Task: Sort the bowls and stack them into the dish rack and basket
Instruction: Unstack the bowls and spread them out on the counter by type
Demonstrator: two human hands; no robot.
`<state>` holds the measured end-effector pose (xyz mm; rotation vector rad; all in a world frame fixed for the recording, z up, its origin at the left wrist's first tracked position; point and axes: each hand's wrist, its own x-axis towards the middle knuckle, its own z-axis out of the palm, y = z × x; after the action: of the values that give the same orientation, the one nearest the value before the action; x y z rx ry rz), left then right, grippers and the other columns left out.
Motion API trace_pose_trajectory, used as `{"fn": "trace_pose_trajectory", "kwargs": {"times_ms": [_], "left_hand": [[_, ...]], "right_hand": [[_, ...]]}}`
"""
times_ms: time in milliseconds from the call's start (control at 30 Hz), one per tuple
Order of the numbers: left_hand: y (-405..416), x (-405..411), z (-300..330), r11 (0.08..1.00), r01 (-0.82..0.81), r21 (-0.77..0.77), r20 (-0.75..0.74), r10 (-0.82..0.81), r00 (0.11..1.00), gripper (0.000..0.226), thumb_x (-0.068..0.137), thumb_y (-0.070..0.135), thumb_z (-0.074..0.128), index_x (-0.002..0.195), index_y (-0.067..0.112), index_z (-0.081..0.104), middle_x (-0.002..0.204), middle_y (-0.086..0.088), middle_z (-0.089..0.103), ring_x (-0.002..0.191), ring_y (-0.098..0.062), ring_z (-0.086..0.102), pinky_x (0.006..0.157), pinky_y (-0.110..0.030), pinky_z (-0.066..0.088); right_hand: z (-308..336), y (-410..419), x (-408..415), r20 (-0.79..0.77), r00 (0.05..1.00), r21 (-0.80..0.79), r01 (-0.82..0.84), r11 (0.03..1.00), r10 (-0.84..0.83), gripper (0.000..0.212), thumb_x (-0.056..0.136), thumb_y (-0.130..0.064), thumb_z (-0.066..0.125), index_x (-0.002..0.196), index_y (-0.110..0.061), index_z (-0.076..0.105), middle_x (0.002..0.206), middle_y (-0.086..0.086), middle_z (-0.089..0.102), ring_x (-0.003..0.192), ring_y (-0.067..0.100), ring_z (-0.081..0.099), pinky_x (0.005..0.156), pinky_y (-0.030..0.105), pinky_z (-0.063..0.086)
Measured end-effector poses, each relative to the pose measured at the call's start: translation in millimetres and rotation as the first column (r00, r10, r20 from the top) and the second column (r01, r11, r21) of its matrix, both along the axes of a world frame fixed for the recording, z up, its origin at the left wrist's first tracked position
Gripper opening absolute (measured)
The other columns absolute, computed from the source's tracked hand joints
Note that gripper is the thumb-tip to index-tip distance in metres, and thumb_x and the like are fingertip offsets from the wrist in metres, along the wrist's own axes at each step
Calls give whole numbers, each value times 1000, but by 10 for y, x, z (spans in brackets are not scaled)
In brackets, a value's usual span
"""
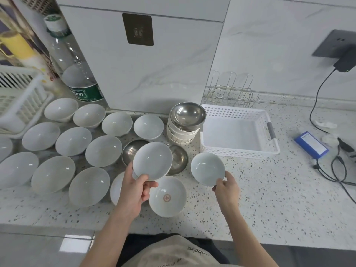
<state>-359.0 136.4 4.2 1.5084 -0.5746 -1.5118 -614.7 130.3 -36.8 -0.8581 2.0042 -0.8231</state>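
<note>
My left hand (137,186) grips a pale ceramic bowl (152,163) by its near rim, lifted above two steel bowls (178,159). My right hand (226,188) pinches the rim of a smaller pale bowl (207,168) held over the counter. Below, a white bowl with a red mark (167,196) sits on the counter. Several pale bowls (73,141) lie spread to the left. A stack of ribbed bowls topped by a steel bowl (187,114) stands beside the white perforated basket (269,149). The wire dish rack (231,89) stands behind the basket.
A cream slatted basket (21,97) and a large water bottle (77,74) stand at the far left. A blue box (311,144), black cables (327,174) and a plugged charger (344,60) occupy the right side. The counter edge (269,241) runs close to me.
</note>
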Motion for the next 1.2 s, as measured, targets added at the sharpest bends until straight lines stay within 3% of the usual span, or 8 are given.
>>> {"fn": "trace_pose_trajectory", "kwargs": {"times_ms": [167, 300, 433, 600, 933, 1200], "left_hand": [[72, -36, -8, 1000, -6, -18, 17, 6, 1000, 59, 94, -3, 46, 134, 40, 47, 70, -13, 72, 48, -10, 57, 34, -19, 30], [142, -40, -36, 1000, -22, -5, 27, 22, 999, 62, 95, -3, 46, 138, 42, 45, 70, -17, 71, 45, -8, 55, 35, -19, 31], [194, -28, -49, 1000, -27, 4, 22, 27, 999, 62, 95, -2, 47, 139, 41, 44, 69, -18, 70, 43, -7, 51, 35, -18, 31], [245, -5, -43, 999, -32, 19, 17, 32, 999, 60, 95, -1, 47, 136, 43, 47, 68, -20, 69, 38, -7, 43, 35, -19, 32], [258, 8, -17, 1000, -10, 22, 26, 10, 1000, 58, 95, -1, 48, 135, 42, 47, 69, -21, 70, 38, -7, 43, 35, -19, 32], [288, -39, 28, 999, 49, 14, 59, -49, 997, 60, 94, -3, 48, 129, 46, 49, 69, -21, 70, 38, -8, 45, 36, -20, 32]], "right_hand": [[-13, -33, -11, 4, 1000, -1, -16, 1000, 16, 48, 97, -11, 42, 144, -19, 45, 79, 3, 68, 67, 12, 63, 46, 23, 41], [-16, -45, -6, -22, 998, 0, -51, 999, 51, 47, 97, -12, 41, 142, -21, 45, 81, 5, 68, 64, 9, 62, 41, 17, 38], [-27, -67, 28, 1, 999, -9, -53, 999, 53, 48, 97, -10, 40, 144, -18, 43, 89, 8, 69, 68, 10, 64, 49, 21, 41], [-59, -83, 25, 19, 999, -7, -34, 999, 34, 50, 96, -10, 40, 145, -18, 43, 75, 5, 68, 65, 8, 61, 47, 22, 39], [-61, -125, 67, 48, 999, -16, -8, 1000, 9, 44, 97, -14, 43, 141, -21, 44, 83, 7, 70, 68, 8, 64, 47, 21, 41], [-66, -71, 16, 157, 988, -24, -1, 1000, 5, 46, 98, -27, 49, 143, -21, 41, 80, 6, 71, 57, 12, 56, 47, 23, 43]]}}
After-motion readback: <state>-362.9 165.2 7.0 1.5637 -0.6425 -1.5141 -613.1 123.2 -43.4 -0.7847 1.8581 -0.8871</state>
